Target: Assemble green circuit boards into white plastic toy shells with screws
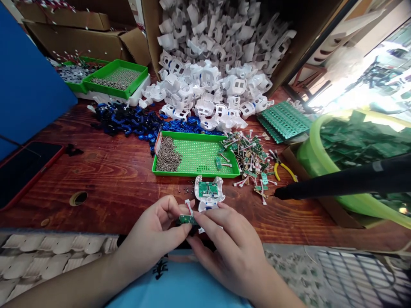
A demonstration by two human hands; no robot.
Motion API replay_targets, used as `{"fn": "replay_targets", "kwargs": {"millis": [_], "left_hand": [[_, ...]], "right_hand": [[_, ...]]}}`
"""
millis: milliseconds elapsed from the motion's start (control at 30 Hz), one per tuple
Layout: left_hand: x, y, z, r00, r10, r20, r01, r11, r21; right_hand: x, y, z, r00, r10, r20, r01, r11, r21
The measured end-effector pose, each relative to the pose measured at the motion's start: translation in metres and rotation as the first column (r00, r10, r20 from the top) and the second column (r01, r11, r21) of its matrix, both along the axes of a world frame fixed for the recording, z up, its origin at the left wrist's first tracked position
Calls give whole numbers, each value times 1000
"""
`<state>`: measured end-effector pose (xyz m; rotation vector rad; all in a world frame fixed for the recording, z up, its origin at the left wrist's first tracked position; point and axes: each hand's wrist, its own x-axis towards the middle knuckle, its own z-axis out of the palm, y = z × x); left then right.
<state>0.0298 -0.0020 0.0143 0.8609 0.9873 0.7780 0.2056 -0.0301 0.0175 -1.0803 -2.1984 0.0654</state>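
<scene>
A small green circuit board point(186, 219) with a short white-plugged cable is pinched between my two hands near the table's front edge. My left hand point(160, 224) grips its left side with thumb and fingers. On the other side, my right hand point(224, 239) has its fingertips on the board, its thumb underneath. A dark part just below the board is mostly hidden by my fingers. Right behind my hands lies a white plastic shell point(209, 190) with a larger green board in it; another white piece point(208, 204) sits against it, partly covered by my right hand.
A green tray point(199, 171) holds screws at its left and a few small boards at its right. Beside it are a heap of cabled boards point(252, 156), yellow-handled pliers point(285, 170) and a black rod point(337, 182). White shells point(205, 81) and blue-black parts point(128, 119) pile up behind.
</scene>
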Motion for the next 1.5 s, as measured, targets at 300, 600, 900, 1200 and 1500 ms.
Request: {"fn": "replay_targets", "kwargs": {"millis": [300,600,900,1200,1500], "left_hand": [[-20,2,-6,883,-162,-441,406,735,543],[-16,30,2,815,-348,-464,576,396,715],[0,34,5,867,-262,-424,452,771,448],[-9,16,-8,707,-394,-587,543,834,95],[21,14,-12,545,-222,-809,549,823,144]], "right_hand": [[16,-7,-9,992,103,-74,-113,982,-148],[17,-9,-14,928,153,-341,-282,885,-371],[33,-3,-14,934,48,-353,-199,893,-405],[53,18,-21,988,-134,82,153,938,-310],[50,24,-13,971,25,236,76,909,-409]]}}
